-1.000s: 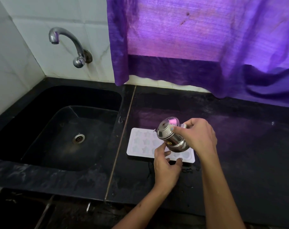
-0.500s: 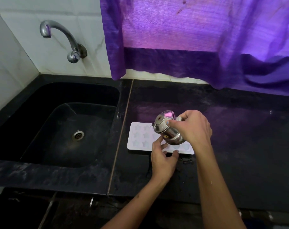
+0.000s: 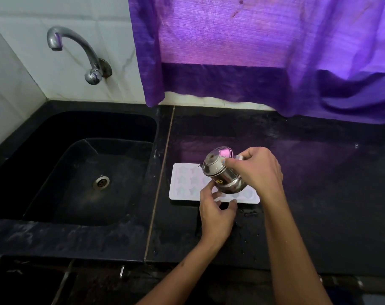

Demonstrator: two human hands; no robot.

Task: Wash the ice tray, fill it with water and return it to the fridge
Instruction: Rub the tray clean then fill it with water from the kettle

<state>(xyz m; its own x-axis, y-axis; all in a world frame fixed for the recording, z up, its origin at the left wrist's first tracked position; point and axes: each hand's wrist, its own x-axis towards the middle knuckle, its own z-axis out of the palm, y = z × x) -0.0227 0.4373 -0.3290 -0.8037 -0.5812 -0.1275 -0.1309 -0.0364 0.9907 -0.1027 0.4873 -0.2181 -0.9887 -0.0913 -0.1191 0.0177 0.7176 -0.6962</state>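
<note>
Nearest the camera, the black worktop [image 3: 319, 194] shows its front edge, wet with scattered drops close to the forearms. The left hand [image 3: 215, 214] sits at the near long edge of the ice tray [image 3: 185, 186], its thumb and fingers curled and pinching that rim. The tray, white with star-shaped cells, lies flat on the worktop just right of the seam beside the sink [image 3: 81, 172], its short left edge at 9 o'clock close to that seam. Above the tray's right half, the right hand [image 3: 257, 170] grips a small steel pot [image 3: 222, 172], tilted with its mouth toward 10 o'clock. Bare worktop stretches from the tray toward 3 o'clock and 12 o'clock. Farther off, a chrome tap [image 3: 77, 51] juts from the white tiled wall [image 3: 112, 29] over the sink, and a purple curtain [image 3: 253, 51] hangs at 12 o'clock, its hem reaching the worktop's back edge.
</note>
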